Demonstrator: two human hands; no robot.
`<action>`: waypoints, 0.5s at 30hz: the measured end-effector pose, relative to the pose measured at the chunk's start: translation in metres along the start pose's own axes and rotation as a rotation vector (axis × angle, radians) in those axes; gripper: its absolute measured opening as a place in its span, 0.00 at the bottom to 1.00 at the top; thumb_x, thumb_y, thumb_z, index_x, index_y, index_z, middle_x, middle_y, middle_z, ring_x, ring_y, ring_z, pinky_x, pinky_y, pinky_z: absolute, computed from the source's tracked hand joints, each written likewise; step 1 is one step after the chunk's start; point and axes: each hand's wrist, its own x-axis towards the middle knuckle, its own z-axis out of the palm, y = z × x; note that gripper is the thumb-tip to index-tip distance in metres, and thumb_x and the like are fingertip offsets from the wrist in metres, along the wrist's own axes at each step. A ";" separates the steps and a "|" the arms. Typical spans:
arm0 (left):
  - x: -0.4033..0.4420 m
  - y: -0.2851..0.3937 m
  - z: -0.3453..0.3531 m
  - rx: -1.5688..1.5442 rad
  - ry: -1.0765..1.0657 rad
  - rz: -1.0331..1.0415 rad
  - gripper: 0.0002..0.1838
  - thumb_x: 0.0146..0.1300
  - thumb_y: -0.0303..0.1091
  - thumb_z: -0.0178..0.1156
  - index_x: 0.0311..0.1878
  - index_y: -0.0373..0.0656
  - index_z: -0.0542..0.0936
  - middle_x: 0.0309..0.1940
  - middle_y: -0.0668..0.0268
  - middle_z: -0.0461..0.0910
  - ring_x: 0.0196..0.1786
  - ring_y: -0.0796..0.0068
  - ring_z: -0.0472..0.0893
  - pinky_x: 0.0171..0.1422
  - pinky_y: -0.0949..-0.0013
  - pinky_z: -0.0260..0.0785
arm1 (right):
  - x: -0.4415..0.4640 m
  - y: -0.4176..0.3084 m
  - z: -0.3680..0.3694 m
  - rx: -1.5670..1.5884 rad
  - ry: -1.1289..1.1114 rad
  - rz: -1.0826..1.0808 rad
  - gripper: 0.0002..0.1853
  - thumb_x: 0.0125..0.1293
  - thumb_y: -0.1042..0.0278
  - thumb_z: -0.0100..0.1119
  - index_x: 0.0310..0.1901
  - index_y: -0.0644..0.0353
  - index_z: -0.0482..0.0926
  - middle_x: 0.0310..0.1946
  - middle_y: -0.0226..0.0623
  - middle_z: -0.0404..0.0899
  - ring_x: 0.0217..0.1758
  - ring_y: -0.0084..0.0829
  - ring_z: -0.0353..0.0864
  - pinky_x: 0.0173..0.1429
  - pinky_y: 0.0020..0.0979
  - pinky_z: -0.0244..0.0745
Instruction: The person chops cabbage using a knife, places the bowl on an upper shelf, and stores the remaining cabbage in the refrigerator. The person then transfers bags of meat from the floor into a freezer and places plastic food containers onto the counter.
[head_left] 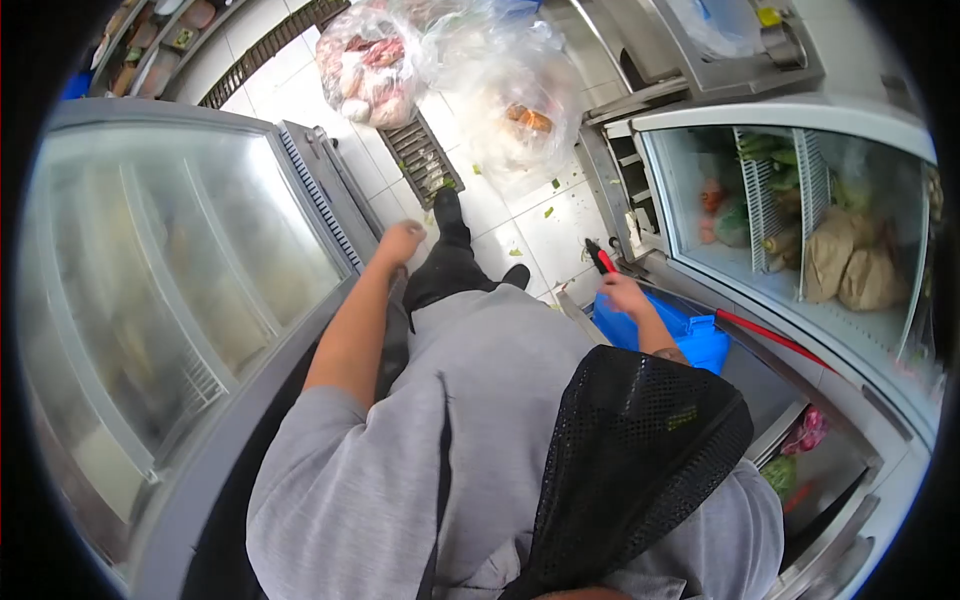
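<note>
My left hand (400, 243) hangs beside my left thigh, close to the metal edge of a glass-fronted fridge (190, 230). Its fingers look loosely curled, and nothing shows in them. With my right hand (625, 294) I grip a red-handled tool (605, 262) with a black end; its kind does not show. That hand is above a blue plastic container (660, 330), partly hidden by my forearm. Black mesh fabric (640, 440) covers part of my grey shirt at the lower right.
Ahead, clear plastic bags (365, 70), one with reddish and pale contents, lie on white tiles near a floor drain (422, 158). Green scraps (514, 253) litter the floor. To the right stands a glass-fronted fridge (690, 240) with vegetables and paper bags (840, 250); a red rod (775, 337) runs below it.
</note>
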 end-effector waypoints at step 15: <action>0.121 -0.041 -0.112 -0.086 0.159 -0.209 0.19 0.66 0.42 0.63 0.49 0.35 0.86 0.42 0.54 0.89 0.46 0.58 0.87 0.54 0.59 0.77 | 0.040 -0.202 -0.090 -0.267 0.054 -0.286 0.25 0.69 0.58 0.68 0.62 0.63 0.79 0.47 0.39 0.85 0.51 0.30 0.83 0.56 0.32 0.78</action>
